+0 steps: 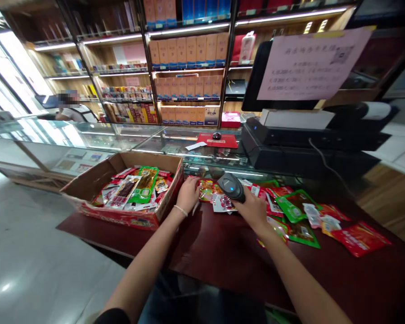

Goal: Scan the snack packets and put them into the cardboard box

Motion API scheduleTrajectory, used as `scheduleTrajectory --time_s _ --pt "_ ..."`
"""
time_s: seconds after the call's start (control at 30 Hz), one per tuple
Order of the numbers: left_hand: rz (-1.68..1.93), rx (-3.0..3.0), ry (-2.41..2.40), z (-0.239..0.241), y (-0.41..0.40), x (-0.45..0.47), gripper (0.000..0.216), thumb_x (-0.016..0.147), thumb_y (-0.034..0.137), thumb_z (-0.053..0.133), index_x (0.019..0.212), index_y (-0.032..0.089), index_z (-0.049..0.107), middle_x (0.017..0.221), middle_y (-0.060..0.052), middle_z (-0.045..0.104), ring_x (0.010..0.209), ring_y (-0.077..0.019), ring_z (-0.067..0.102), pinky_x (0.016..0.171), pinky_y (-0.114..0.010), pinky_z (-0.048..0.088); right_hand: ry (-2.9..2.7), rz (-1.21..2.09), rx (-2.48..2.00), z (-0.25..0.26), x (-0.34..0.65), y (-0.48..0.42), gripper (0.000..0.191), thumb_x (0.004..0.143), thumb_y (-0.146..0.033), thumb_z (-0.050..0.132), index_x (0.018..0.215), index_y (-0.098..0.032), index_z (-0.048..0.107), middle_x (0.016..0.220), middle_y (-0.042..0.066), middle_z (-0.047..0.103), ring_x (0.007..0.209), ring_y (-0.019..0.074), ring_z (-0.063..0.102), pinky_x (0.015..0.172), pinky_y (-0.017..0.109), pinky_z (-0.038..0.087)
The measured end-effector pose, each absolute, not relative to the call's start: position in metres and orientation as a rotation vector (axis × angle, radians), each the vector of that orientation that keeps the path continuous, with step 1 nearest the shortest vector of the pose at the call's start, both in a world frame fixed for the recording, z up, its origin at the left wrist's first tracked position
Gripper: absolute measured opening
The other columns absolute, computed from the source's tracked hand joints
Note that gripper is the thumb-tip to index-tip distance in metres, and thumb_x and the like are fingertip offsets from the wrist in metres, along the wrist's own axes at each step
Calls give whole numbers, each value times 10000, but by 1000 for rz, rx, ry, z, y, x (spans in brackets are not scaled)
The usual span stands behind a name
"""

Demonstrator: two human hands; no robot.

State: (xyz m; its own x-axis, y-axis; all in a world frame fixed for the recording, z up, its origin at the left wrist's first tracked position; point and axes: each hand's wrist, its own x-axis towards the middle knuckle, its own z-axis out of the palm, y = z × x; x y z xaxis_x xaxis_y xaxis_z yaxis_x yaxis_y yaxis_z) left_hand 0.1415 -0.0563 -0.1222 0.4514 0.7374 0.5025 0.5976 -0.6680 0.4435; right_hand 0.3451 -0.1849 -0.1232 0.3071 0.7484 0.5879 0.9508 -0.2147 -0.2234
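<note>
My right hand (254, 211) is wrapped round a black handheld barcode scanner (232, 186) with a small blue light on top. The scanner's head is above the packets, pointing left. My left hand (188, 195), with a band on its wrist, is beside the box's right wall, its fingers closed at the edge of a red and green snack packet (206, 190); the fingertips are partly hidden. A silver-white packet (222, 203) lies below the scanner. To the right are several more, among them a green packet (293, 206) and a red packet (361, 238).
An open cardboard box (121, 218) full of snack packets stands on the dark red counter (202, 252). Behind is a glass display counter (145, 137) with a mouse on a red pad (222, 141). A monitor (256, 76) rises at right. Someone (76, 112) sits far left.
</note>
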Motion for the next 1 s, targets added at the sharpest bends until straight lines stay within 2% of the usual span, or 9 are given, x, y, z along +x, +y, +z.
scheduleTrajectory --time_s 0.13,0.2,0.37,0.53,0.63,0.73,0.83,1.0 --pt "824 2631 1519 -164 -44 157 436 835 218 568 1266 150 551 1361 -183 491 1293 -332 405 1068 -505 332 -1511 -513 -2010 -132 356 -192 395 787 -397 582 1132 -210 629 816 62 723 729 229 652 601 280 363" --pt "777 2672 1572 -176 -45 158 432 849 238 551 1277 178 546 1373 -180 477 1302 -348 385 1058 -537 318 -1500 -485 -2002 -135 358 -195 399 787 -386 584 1145 -217 626 834 58 726 750 231 661 603 282 377" --pt "896 2637 1333 -184 -43 152 453 881 251 508 1334 230 493 1294 -125 563 1228 -291 466 1012 -470 381 -1437 -415 -2043 -139 357 -200 405 785 -403 587 1141 -213 619 831 47 725 742 237 668 587 287 373" --pt "969 2491 1233 -184 -37 148 396 866 117 446 1240 172 562 1221 -120 610 1137 -232 540 1013 -381 394 -1513 -415 -2012 -142 353 -201 385 792 -442 584 1088 -200 627 793 42 721 719 225 662 577 276 349" --pt "854 2528 1405 -180 -45 147 452 857 193 518 1307 154 504 1214 -153 598 1142 -282 528 989 -416 393 -1529 -440 -1998 -144 351 -200 399 792 -437 582 1111 -201 617 810 42 722 705 217 658 580 273 340" --pt "707 2487 1470 -172 -52 145 568 850 303 574 1374 143 425 1143 -182 621 1072 -303 573 897 -399 435 -1522 -435 -2015 -146 350 -200 400 794 -454 578 1109 -211 614 824 41 724 706 219 656 580 272 335" --pt "658 2344 1424 -167 -53 144 563 813 350 628 1313 130 489 1072 -182 654 983 -296 624 828 -365 457 -1514 -420 -2031 -146 351 -200 400 798 -467 573 1109 -219 615 806 41 724 718 225 657 581 273 340" --pt "933 1773 1182 -161 -50 150 529 756 370 693 1218 145 565 865 -74 689 817 -224 653 762 -318 490 -1500 -422 -2002 -144 352 -201 393 803 -454 569 1105 -209 625 795 51 724 726 225 660 585 272 360"
